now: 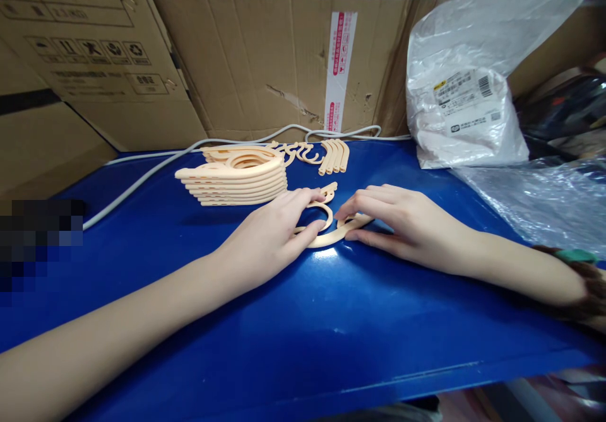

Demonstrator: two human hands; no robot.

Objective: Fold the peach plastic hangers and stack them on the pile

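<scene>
A cream plastic hanger (331,238) lies on the blue table between my hands, its curved lower bar and round inner loop showing. My left hand (267,236) grips its left side, thumb on the lower bar and fingers near the hook end; the palm hides part of it. Around the right side of the same hanger, the thumb and fingers of my right hand (404,220) are closed. Beyond my left hand stands a neat stack of cream hangers (237,179). Several loose hooks (310,155) and several short curved arms (335,157) lie behind the hanger.
A grey-white cable (189,149) runs along the back and left of the blue table (307,334). Cardboard boxes (265,56) wall off the rear and left. At the right back stands a white plastic bag (464,94) with a label, and clear plastic film (544,201) lies before it.
</scene>
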